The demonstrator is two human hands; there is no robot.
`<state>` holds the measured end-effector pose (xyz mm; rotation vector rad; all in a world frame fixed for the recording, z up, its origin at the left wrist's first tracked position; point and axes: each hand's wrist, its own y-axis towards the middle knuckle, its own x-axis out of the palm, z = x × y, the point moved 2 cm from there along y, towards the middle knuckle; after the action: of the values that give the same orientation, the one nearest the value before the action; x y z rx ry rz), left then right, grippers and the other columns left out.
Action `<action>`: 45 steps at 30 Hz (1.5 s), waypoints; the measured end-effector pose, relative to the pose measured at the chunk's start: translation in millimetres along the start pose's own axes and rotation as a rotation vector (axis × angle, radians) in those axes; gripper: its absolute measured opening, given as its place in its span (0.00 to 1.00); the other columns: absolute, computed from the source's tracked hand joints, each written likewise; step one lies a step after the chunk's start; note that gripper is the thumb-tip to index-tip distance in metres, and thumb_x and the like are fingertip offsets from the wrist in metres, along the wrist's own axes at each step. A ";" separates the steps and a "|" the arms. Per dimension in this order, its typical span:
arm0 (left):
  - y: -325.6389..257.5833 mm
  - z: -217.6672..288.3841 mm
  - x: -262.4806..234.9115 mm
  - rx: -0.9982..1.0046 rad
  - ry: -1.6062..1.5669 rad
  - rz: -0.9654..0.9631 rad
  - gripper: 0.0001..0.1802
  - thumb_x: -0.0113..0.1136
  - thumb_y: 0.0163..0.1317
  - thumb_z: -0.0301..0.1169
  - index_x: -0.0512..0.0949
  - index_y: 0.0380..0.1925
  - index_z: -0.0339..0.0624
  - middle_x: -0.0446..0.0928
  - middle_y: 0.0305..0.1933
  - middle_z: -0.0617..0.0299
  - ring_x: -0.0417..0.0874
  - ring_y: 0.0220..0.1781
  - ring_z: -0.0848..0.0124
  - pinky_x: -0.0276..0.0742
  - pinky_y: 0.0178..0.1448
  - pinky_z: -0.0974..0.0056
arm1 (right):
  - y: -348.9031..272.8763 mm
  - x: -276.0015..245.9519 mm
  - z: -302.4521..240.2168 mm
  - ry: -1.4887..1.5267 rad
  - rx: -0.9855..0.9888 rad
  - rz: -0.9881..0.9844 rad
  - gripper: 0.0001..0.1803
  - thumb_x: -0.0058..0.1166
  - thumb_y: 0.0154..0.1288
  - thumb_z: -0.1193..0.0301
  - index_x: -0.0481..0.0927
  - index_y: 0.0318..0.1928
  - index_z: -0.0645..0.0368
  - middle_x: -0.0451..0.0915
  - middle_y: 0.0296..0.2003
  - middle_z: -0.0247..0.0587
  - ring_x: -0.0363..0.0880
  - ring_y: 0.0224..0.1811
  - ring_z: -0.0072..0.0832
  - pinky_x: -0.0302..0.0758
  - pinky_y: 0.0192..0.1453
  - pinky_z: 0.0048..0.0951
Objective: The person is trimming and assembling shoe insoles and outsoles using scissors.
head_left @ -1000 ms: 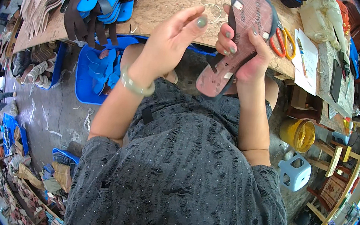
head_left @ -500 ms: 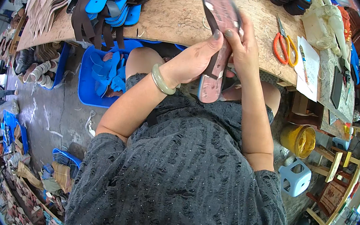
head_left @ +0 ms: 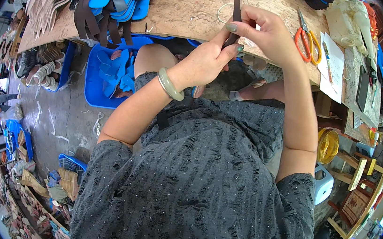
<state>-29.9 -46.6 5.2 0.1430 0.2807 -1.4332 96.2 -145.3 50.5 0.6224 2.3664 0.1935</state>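
Both hands hold a thin dark sandal sole [head_left: 237,4], turned edge-on so only its narrow side shows, over the front edge of the wooden workbench [head_left: 189,10]. My left hand [head_left: 207,62], with a pale green bangle on the wrist, pinches the sole's lower end. My right hand [head_left: 267,36] grips it a little higher from the right. The sole's flat face is hidden at this angle.
Blue and brown sole cut-outs [head_left: 115,0] lie piled on the bench's left. Orange-handled scissors [head_left: 307,36] and papers [head_left: 332,64] lie to the right. A blue tray of soles [head_left: 112,70] sits on the floor under the bench. A yellow bucket [head_left: 328,145] stands at right.
The sole, earlier held with its pinkish flat face up, has been turned edge-on and raised toward the bench. Both hands moved up and closed together around it.
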 end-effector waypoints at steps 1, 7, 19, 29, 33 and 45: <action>-0.6 0.4 -0.5 -0.004 -0.001 -0.002 0.23 0.41 0.72 0.43 0.63 0.56 0.36 0.76 0.37 0.59 0.75 0.28 0.74 0.75 0.35 0.68 | 1.9 -0.3 2.5 0.003 0.004 -0.001 0.17 0.61 0.60 0.64 0.71 0.23 0.61 0.72 0.17 0.33 0.71 0.19 0.16 0.68 0.25 0.24; -3.9 -0.7 -1.9 0.004 -0.304 -0.188 0.20 0.40 0.73 0.44 0.63 0.54 0.39 0.77 0.39 0.57 0.77 0.31 0.75 0.76 0.36 0.69 | 11.9 1.9 1.8 0.118 0.172 -0.087 0.14 0.63 0.59 0.64 0.76 0.25 0.59 0.75 0.20 0.28 0.71 0.21 0.14 0.67 0.30 0.17; 14.7 -12.5 -29.8 0.140 -1.023 0.022 0.27 0.43 0.71 0.49 0.73 0.46 0.31 0.78 0.36 0.56 0.80 0.38 0.68 0.78 0.46 0.65 | -49.7 48.2 21.3 0.697 0.407 0.182 0.22 0.49 0.69 0.55 0.81 0.42 0.63 0.80 0.32 0.31 0.76 0.35 0.20 0.71 0.47 0.24; -0.9 -6.4 -32.2 0.180 -0.969 0.217 0.15 0.50 0.69 0.40 0.69 0.44 0.38 0.72 0.35 0.62 0.74 0.35 0.72 0.78 0.45 0.60 | -79.0 59.0 12.1 0.888 0.445 -0.446 0.15 0.51 0.64 0.75 0.77 0.51 0.61 0.81 0.33 0.32 0.76 0.26 0.15 0.74 0.33 0.18; -8.4 -0.6 -38.7 0.155 -0.897 0.179 0.14 0.50 0.69 0.38 0.68 0.45 0.40 0.71 0.34 0.62 0.73 0.35 0.72 0.78 0.46 0.58 | -67.9 35.8 6.7 0.093 0.209 0.047 0.22 0.42 0.62 0.80 0.74 0.58 0.57 0.80 0.29 0.36 0.75 0.23 0.20 0.75 0.31 0.23; -16.3 7.9 -42.1 0.456 -0.841 0.149 0.18 0.47 0.69 0.40 0.71 0.34 0.34 0.74 0.32 0.55 0.78 0.33 0.67 0.80 0.45 0.55 | -57.4 57.1 -5.8 1.088 0.305 -0.013 0.26 0.51 0.68 0.57 0.71 0.57 0.63 0.74 0.28 0.31 0.70 0.24 0.14 0.67 0.27 0.15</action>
<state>-49.9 -10.7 25.6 -0.0762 -0.7341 -1.2715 32.8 -167.8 5.0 0.7563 3.4941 0.1931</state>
